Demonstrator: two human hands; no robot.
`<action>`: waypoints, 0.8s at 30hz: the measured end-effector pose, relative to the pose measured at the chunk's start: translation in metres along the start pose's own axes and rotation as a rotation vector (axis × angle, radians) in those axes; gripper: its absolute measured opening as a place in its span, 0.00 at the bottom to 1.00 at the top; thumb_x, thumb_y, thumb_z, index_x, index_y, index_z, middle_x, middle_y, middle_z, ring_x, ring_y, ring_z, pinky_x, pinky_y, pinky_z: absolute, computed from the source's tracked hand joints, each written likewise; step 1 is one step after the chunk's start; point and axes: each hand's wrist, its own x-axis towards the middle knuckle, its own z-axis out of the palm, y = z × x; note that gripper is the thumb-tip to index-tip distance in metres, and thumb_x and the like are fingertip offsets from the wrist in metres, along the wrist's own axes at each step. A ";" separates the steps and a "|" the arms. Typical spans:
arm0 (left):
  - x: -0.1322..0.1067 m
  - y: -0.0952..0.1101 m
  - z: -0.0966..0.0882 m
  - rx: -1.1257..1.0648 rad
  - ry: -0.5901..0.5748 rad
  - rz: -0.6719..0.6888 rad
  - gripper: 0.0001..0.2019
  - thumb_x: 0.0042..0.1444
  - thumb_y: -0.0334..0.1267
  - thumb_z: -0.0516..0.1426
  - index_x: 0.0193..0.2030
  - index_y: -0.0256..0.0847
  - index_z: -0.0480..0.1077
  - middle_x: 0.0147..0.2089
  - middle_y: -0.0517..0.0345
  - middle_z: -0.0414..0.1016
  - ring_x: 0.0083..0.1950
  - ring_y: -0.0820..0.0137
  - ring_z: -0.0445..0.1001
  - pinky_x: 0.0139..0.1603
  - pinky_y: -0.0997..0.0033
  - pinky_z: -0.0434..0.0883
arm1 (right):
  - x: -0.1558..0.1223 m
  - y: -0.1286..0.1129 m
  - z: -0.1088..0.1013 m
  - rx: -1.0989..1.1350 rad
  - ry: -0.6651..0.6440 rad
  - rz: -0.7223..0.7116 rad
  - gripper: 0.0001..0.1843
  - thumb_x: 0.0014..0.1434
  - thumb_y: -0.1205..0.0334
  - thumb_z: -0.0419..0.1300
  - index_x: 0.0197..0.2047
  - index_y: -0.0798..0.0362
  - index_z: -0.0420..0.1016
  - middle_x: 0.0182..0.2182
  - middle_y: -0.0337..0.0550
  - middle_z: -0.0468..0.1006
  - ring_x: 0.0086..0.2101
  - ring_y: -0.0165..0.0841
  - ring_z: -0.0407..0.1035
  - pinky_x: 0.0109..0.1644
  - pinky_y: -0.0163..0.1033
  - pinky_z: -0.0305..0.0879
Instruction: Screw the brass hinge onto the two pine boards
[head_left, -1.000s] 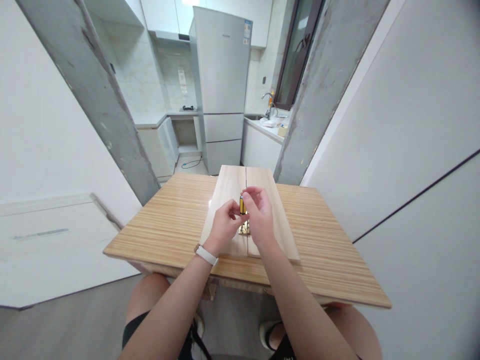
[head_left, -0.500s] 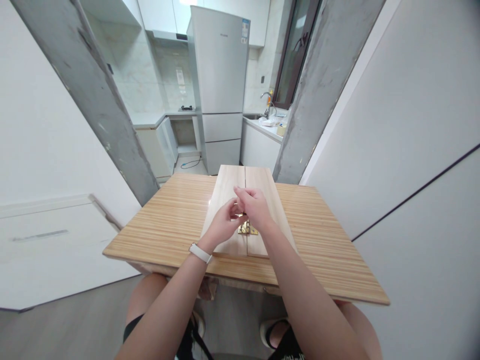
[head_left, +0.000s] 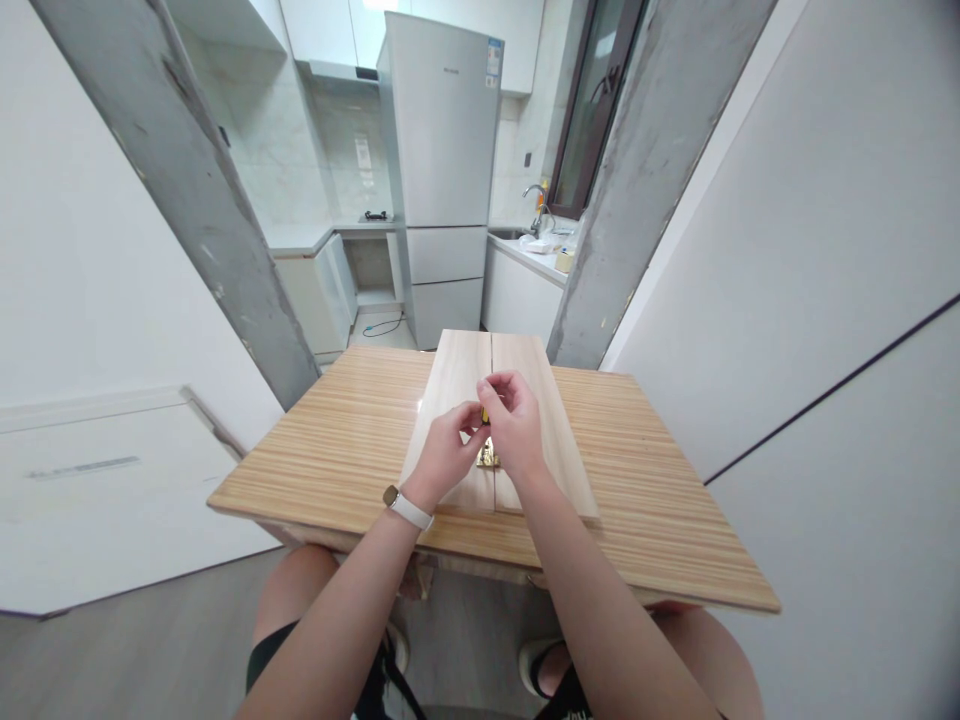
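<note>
Two pale wooden boards (head_left: 450, 375) lie side by side on the table, a narrow seam between them. Across the seam near their close end sits a shiny brass hinge (head_left: 487, 455), partly covered by my hands. Above the hinge, my right hand (head_left: 516, 420) pinches a short screwdriver with a yellow-and-black handle (head_left: 485, 413); most of it is hidden by fingers. My left hand (head_left: 450, 447), wearing a watch at the wrist, has its fingertips closed at the same tool, just left of the right hand.
The striped wooden table (head_left: 660, 480) extends to both sides of the boards. Beyond it stand a grey refrigerator (head_left: 442, 150), a counter with a sink (head_left: 510, 234), and a cable (head_left: 382, 325) on the floor. Grey pillars flank the opening.
My right hand has turned and its fingers have loosened from a tighter fist, exposing the yellow-and-black handle. The left hand stays about where it was; the boards have not visibly moved.
</note>
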 end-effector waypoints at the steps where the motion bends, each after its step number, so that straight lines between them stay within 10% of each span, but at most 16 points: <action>1: -0.001 0.002 0.000 0.036 0.009 0.010 0.12 0.59 0.27 0.58 0.49 0.39 0.74 0.44 0.51 0.80 0.43 0.67 0.78 0.45 0.68 0.75 | -0.004 -0.001 0.001 -0.052 0.044 -0.043 0.12 0.61 0.50 0.64 0.41 0.49 0.72 0.37 0.42 0.76 0.40 0.37 0.72 0.46 0.43 0.69; 13: -0.005 0.009 0.013 0.319 0.115 0.005 0.11 0.65 0.31 0.56 0.53 0.39 0.72 0.47 0.47 0.79 0.49 0.58 0.77 0.50 0.60 0.73 | -0.026 -0.018 0.021 -0.193 0.123 -0.005 0.13 0.63 0.53 0.62 0.35 0.47 0.62 0.29 0.35 0.66 0.30 0.33 0.63 0.37 0.40 0.62; 24: 0.004 -0.003 -0.001 -0.234 -0.062 -0.127 0.15 0.62 0.35 0.62 0.55 0.40 0.68 0.51 0.47 0.81 0.52 0.64 0.81 0.50 0.66 0.76 | 0.026 0.000 0.000 0.074 -0.206 0.199 0.29 0.60 0.44 0.63 0.17 0.49 0.57 0.15 0.32 0.55 0.19 0.27 0.50 0.24 0.38 0.47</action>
